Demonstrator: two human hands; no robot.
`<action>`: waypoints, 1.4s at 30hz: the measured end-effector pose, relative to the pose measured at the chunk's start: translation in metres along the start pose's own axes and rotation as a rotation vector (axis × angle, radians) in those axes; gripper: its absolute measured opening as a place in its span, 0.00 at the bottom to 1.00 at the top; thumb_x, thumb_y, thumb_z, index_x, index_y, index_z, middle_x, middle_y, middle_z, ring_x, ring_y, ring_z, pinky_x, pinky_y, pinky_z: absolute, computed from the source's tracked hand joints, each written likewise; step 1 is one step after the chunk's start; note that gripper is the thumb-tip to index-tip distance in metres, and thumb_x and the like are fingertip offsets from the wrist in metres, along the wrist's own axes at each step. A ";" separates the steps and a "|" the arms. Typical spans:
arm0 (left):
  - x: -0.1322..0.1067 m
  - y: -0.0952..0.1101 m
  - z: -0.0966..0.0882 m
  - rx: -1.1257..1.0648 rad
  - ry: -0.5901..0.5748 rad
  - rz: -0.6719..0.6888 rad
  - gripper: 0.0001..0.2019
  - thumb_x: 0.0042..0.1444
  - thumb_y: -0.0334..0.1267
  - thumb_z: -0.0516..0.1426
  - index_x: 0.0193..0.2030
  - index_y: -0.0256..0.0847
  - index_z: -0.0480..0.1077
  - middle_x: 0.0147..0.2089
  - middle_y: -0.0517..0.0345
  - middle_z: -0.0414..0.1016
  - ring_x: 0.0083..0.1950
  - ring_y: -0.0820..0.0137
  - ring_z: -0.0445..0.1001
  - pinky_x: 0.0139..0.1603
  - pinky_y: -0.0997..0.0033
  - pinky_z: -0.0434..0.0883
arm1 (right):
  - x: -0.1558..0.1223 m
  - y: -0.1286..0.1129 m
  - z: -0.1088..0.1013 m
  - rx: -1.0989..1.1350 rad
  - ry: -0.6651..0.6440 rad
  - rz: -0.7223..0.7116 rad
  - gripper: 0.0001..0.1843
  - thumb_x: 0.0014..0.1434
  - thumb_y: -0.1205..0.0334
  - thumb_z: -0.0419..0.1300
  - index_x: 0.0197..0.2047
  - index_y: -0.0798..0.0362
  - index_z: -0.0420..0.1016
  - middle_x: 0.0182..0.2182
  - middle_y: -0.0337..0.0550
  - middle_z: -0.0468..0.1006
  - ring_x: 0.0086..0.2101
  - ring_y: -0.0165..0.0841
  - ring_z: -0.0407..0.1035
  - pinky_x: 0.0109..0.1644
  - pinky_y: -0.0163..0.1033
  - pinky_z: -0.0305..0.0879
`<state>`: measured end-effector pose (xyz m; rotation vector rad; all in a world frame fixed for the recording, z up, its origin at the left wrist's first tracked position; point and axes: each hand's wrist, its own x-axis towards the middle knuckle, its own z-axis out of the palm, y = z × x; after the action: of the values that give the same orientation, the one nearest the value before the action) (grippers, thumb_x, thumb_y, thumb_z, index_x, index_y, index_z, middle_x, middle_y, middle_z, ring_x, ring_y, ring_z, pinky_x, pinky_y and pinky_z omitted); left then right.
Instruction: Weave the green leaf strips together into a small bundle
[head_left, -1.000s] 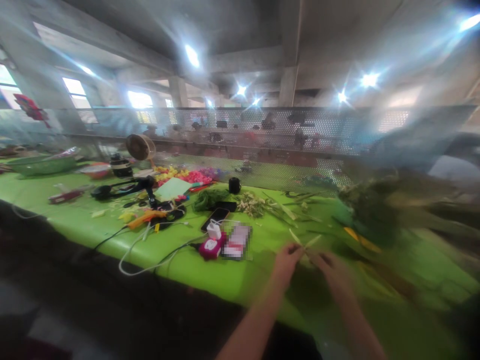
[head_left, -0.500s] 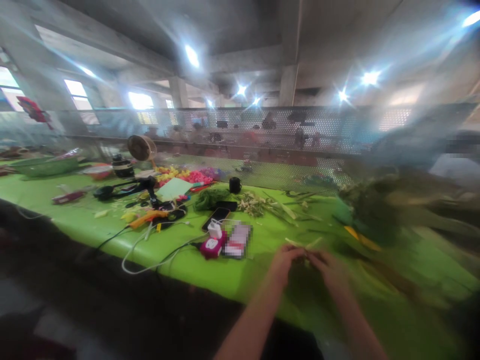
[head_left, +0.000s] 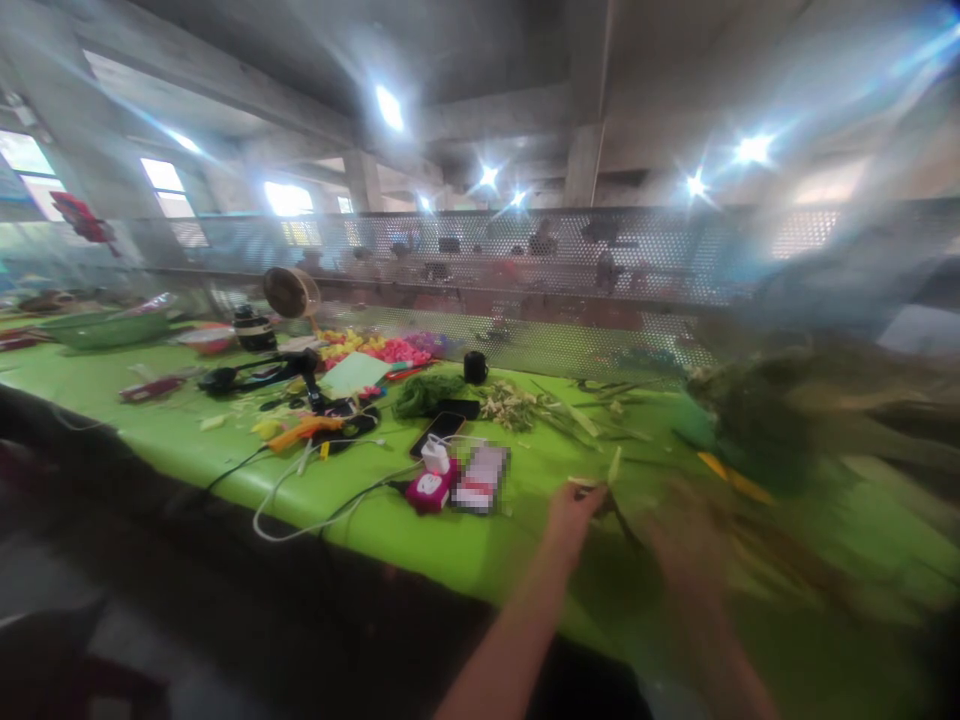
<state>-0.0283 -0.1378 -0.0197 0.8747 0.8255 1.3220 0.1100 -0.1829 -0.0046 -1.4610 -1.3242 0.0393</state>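
Note:
My left hand is closed, thumb and fingers pinched on a thin stem with pale green leaf-like strips sticking up and out from it. A dark end of the stem slants down to the right of the fingertips. My right hand is apart from it, to the right, low over the green tabletop. Motion smears its fingers, so I cannot tell whether it holds anything. Near my left hand lies a pale, blurred-screen phone.
Left of the phone sit a magenta power cube with a white charger and trailing cables. Beyond are a pile of pale buds, a black mug, an orange-handled glue gun and a small fan. A leafy heap stands at right.
My right hand has left the left hand's fingertips and swung to the right, now blurred. The left hand stays nearly in place, and the leaf-like strip stands more upright.

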 end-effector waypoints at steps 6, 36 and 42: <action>-0.006 0.004 0.002 -0.104 -0.049 -0.051 0.20 0.35 0.46 0.68 0.33 0.33 0.77 0.31 0.51 0.77 0.29 0.71 0.72 0.35 0.70 0.68 | 0.005 -0.002 0.007 0.206 -0.366 0.309 0.22 0.44 0.45 0.62 0.35 0.54 0.77 0.35 0.48 0.80 0.38 0.44 0.73 0.43 0.46 0.66; -0.007 0.006 0.003 -0.148 -0.116 -0.205 0.17 0.35 0.40 0.68 0.33 0.33 0.76 0.28 0.54 0.77 0.29 0.71 0.73 0.36 0.70 0.69 | 0.009 -0.030 -0.010 0.258 -0.301 0.391 0.17 0.43 0.45 0.61 0.27 0.52 0.77 0.23 0.43 0.78 0.28 0.40 0.71 0.32 0.40 0.65; -0.006 0.006 0.002 -0.229 -0.111 -0.211 0.19 0.33 0.41 0.69 0.34 0.34 0.75 0.30 0.54 0.77 0.29 0.70 0.73 0.36 0.68 0.70 | 0.011 -0.030 -0.005 0.282 -0.336 0.396 0.15 0.39 0.48 0.64 0.24 0.52 0.79 0.25 0.44 0.81 0.30 0.42 0.73 0.35 0.42 0.67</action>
<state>-0.0291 -0.1440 -0.0135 0.6544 0.6463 1.1462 0.0972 -0.1857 0.0253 -1.4898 -1.2097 0.7288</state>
